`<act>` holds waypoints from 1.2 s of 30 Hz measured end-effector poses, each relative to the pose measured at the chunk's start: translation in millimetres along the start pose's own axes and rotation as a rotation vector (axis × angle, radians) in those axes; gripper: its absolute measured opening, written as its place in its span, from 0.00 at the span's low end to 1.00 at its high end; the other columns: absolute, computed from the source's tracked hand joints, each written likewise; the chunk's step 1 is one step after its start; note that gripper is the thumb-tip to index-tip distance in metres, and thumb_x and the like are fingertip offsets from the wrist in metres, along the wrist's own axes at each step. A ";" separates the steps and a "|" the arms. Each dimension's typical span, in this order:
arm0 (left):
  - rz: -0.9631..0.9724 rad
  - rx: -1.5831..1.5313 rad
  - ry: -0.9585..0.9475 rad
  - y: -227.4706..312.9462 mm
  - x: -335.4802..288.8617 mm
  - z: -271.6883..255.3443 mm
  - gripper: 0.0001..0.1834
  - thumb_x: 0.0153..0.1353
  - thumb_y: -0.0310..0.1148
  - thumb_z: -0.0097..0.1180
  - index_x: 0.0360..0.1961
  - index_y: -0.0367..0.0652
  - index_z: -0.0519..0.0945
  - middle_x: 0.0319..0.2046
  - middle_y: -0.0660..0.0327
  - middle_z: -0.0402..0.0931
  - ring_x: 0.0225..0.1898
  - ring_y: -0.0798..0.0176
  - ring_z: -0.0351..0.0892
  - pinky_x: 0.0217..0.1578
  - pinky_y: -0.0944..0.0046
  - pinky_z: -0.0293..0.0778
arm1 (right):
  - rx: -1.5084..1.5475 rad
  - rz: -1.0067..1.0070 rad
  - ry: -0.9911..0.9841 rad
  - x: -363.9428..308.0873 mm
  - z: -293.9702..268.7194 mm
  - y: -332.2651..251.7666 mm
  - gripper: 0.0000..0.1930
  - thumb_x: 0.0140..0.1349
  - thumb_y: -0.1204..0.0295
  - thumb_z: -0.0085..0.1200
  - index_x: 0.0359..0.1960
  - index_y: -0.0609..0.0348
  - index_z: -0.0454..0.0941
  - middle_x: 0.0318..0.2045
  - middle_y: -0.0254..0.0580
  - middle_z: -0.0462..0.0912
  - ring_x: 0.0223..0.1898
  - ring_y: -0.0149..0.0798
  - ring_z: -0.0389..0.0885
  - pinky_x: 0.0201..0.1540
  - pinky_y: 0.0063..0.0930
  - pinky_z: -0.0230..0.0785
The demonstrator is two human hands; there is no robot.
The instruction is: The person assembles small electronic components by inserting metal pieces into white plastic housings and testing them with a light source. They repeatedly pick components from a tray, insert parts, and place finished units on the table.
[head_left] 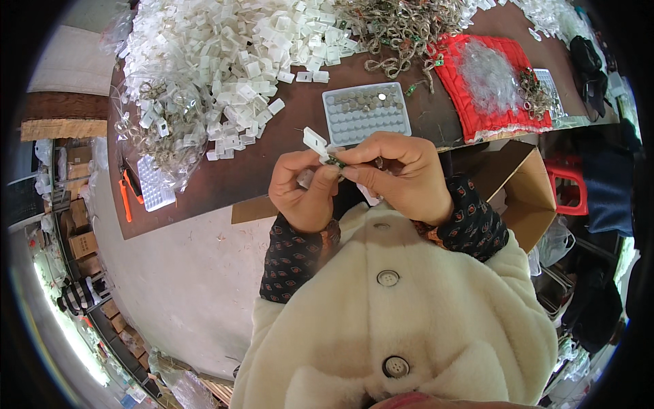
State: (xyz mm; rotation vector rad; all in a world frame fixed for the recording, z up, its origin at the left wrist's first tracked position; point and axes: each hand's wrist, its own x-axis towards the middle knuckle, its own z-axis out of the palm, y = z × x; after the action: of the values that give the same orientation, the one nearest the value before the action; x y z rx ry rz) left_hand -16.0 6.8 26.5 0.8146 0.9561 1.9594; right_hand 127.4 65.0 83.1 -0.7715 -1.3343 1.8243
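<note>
- Now, L hand point(303, 194) fingers pinch white plastic case point(315, 141), ctr of frame.
- R hand point(405, 174) fingers grip sm. green piece point(334, 161) just beside it.
- White tray point(368, 127) w/ discs on bench point(225, 180), upper ctr.

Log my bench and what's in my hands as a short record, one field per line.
Left hand: fingers closed, a white plastic piece standing up at the fingertips
Right hand: fingertips closed at a small green part, meeting the left hand
Tray: pale, just beyond the hands, round discs in its farther rows
Far left: heap of white pieces
Far centre: tangle of brownish cords
Right: red cloth under clear plastic
Near left: orange-handled tool
</note>
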 end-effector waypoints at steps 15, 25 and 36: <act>0.034 -0.183 0.032 -8.5 -4.0 6.1 0.12 0.63 0.23 0.61 0.45 0.39 0.73 0.40 0.49 0.83 0.32 0.72 0.81 0.27 0.76 0.74 | -0.257 -0.379 0.055 3.5 10.1 20.6 0.09 0.58 0.84 0.63 0.40 0.61 0.84 0.34 0.41 0.84 0.35 0.34 0.83 0.37 0.24 0.75; -0.026 -0.172 0.064 -7.0 -9.3 11.2 0.11 0.65 0.20 0.57 0.46 0.41 0.72 0.44 0.51 0.82 0.38 0.69 0.80 0.37 0.71 0.79 | -0.497 -0.333 0.108 1.8 8.2 5.1 0.10 0.59 0.84 0.57 0.42 0.63 0.79 0.36 0.42 0.82 0.35 0.33 0.82 0.37 0.24 0.75; -0.199 -0.247 0.071 -8.5 -12.4 1.7 0.08 0.71 0.33 0.53 0.48 0.49 0.71 0.47 0.50 0.81 0.38 0.68 0.81 0.20 0.79 0.66 | -0.130 -0.159 0.065 0.7 8.5 26.7 0.11 0.64 0.85 0.56 0.36 0.60 0.65 0.35 0.38 0.77 0.34 0.25 0.79 0.38 0.20 0.76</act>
State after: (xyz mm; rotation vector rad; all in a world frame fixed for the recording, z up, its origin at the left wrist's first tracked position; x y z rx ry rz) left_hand -5.6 0.2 17.8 0.4943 0.7830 1.8954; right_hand 114.5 56.1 59.8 -0.7625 -1.4407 1.5887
